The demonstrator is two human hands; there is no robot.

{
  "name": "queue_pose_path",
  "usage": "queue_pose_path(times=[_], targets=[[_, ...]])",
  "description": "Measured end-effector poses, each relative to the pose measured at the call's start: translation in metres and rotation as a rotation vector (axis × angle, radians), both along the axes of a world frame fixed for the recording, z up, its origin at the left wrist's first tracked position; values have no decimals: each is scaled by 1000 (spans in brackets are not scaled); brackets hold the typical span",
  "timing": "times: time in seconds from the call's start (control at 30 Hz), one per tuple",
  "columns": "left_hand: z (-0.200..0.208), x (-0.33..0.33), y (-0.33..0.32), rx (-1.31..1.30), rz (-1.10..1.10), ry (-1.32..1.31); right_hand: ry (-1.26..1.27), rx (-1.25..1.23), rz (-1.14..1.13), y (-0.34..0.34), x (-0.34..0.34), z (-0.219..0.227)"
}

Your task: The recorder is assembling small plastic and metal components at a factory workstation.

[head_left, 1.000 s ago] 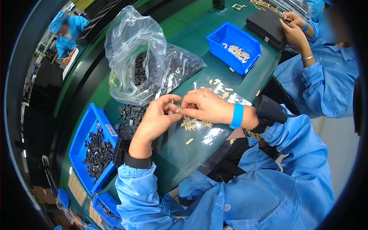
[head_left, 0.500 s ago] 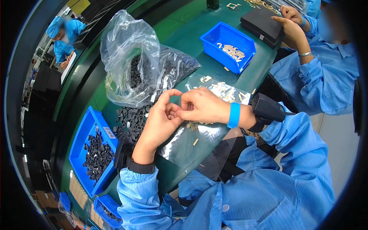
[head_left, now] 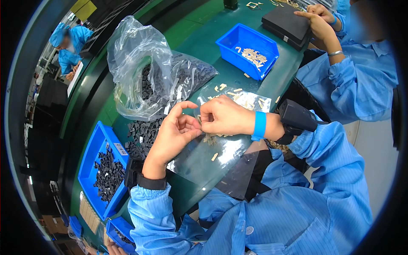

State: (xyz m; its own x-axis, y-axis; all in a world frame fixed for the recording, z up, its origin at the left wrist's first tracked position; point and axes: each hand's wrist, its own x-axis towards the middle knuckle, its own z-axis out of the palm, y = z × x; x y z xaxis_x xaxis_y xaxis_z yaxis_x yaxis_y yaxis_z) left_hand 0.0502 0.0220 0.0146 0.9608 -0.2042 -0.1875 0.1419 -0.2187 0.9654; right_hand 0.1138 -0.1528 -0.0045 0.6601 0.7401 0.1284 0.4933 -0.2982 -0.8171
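My left hand (head_left: 176,131) and my right hand (head_left: 227,115) meet at the fingertips over a clear plastic sheet (head_left: 204,163) on the green table. The right hand's thumb and forefinger are pinched on something too small to make out. The left fingers are curled, with the thumb tip against the right fingertips; whatever lies between them is hidden. Small beige strips (head_left: 238,95) are scattered on the sheet beyond and under the right hand. Left of the left hand lies a loose pile of small black pieces (head_left: 142,138).
A clear bag (head_left: 140,46) of black pieces stands beyond my hands. A blue bin (head_left: 223,44) at the back holds beige strips; another blue bin (head_left: 85,170) at left holds black pieces. A smaller blue bin (head_left: 112,236) sits nearer. At right, a co-worker's hand (head_left: 321,27) rests by black pads (head_left: 287,23).
My left fingers have loosened slightly and shifted from the right hand, while the fingertips still meet. The view has shifted a little. Another person's fingers have come in at the lower left edge.
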Motion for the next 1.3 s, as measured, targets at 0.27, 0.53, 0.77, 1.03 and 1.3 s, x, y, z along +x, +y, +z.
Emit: queue_pose_path(times=[0.27,0.53,0.77,1.03,1.3], targets=[[3,6,9,380,-95,-36,17,158,-115,-23,-3,5],[32,-41,-39,1023,-20,-685,305,424,-98,-39,-35,0],[21,-88,-61,1123,108,-1032,674,555,89,-35,-63,8],[22,-115,-57,-145,369,-37,-84,481,116,-46,-67,28],[15,-124,-65,-315,435,6,-410,381,208,-43,-69,23]])
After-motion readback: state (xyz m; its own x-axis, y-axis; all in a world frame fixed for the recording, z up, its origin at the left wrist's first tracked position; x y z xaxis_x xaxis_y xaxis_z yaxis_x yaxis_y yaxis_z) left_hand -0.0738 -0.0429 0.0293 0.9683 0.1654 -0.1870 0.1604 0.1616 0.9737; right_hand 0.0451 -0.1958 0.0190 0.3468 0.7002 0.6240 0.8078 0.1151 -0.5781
